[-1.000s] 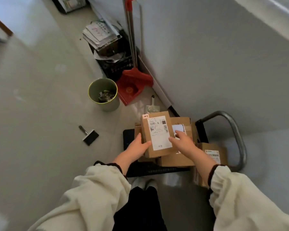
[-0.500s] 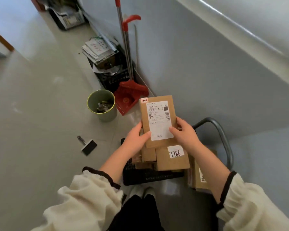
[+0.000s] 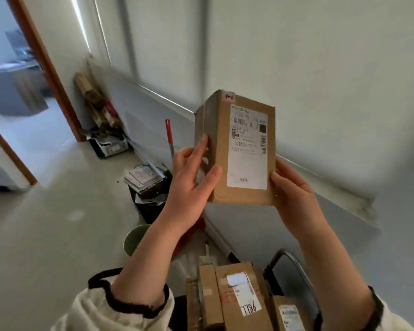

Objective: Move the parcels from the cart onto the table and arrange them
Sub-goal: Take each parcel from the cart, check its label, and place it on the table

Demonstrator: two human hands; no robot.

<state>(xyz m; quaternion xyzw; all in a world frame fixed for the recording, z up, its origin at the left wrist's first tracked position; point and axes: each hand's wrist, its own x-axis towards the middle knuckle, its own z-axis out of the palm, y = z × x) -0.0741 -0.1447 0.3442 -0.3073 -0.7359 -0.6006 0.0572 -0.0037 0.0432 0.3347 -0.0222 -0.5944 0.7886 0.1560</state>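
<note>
Both hands hold one brown cardboard parcel (image 3: 219,163) upright in the air above the cart (image 3: 285,251), and I see its white shipping label (image 3: 247,149) facing the camera. The left hand (image 3: 191,185) grips the parcel's left side, fingers laid along the taped side panel and thumb pressed on the front face. The right hand (image 3: 294,194) clasps the lower right corner, thumb at the front edge, its fingers hidden from me behind the box. Below, the stacked parcels (image 3: 234,295) lie on the cart, the top one with a label handwritten 7786. A smaller box (image 3: 289,314) sits just beside them on the right. On the floor (image 3: 58,235) along the wall (image 3: 320,68) stand a green bin (image 3: 135,240), partly hidden by the left forearm, a black crate (image 3: 148,209) piled with papers, and a red-handled pole (image 3: 169,137).
</note>
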